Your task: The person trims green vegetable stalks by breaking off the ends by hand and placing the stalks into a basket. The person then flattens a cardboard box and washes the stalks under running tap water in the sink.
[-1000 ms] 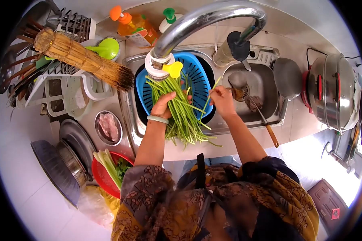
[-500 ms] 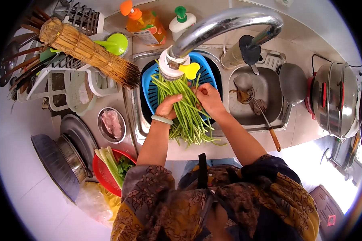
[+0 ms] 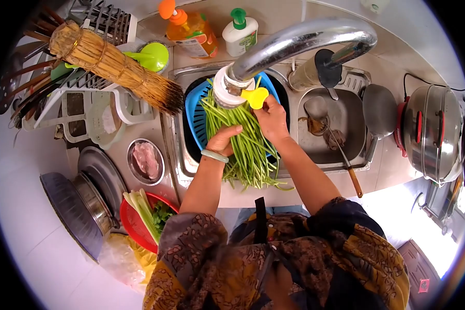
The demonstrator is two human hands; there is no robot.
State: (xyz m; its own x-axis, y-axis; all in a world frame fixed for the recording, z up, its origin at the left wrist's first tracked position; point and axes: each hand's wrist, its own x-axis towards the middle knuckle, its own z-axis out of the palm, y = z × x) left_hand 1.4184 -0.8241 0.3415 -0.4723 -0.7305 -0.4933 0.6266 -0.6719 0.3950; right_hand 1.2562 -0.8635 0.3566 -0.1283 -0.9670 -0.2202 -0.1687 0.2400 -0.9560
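A bunch of long green stalks (image 3: 245, 150) lies over a blue basket (image 3: 195, 111) in the left sink basin. My left hand (image 3: 225, 141) is wrapped round the bunch from its left side, with a pale bangle at the wrist. My right hand (image 3: 272, 120) is at the upper right of the bunch, its fingers bent close below the yellow lever (image 3: 255, 97) of the faucet. What its fingertips hold, if anything, is too small to make out. The chrome faucet (image 3: 299, 39) arches over the basket, and its white head hides the upper ends of the stalks.
The right basin (image 3: 355, 116) holds a ladle and dark scraps. Left of the sink are a bowl of meat (image 3: 145, 161), a red basket (image 3: 132, 222) with vegetables, and a straw brush (image 3: 113, 64). Soap bottles (image 3: 194, 35) stand behind; a steamer (image 3: 431, 132) is at right.
My right hand has moved up and slightly right, from beside the stalks to near the yellow lever. My left hand still holds the bunch. The whole view has shifted slightly.
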